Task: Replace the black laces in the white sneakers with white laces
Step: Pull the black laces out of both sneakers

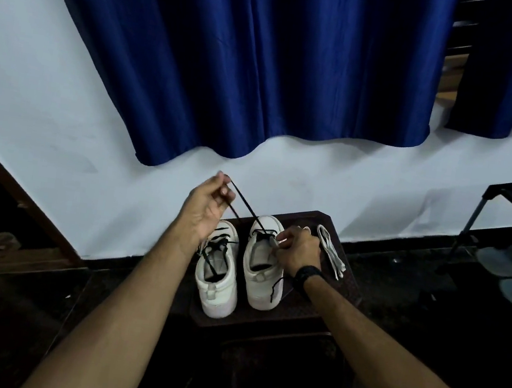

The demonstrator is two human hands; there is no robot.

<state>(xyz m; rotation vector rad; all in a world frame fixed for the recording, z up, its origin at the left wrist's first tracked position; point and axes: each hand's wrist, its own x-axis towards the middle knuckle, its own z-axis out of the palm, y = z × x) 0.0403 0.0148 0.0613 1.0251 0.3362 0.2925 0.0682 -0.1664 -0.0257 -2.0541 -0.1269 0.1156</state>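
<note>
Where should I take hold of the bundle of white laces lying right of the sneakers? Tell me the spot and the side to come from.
Pinch the white laces at mid-bundle, coming from above and from the right. They lie flat as a long narrow bundle on the dark stool, and the right hand and right sneaker crowd their left side. A mid-length grip should keep both ends from trailing unevenly.

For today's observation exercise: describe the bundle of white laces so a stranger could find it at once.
Below the blue curtain, a dark stool holds two white sneakers. The white laces lie folded on the stool just right of the right hand. Unlike the black lace, they are threaded through nothing.
</note>
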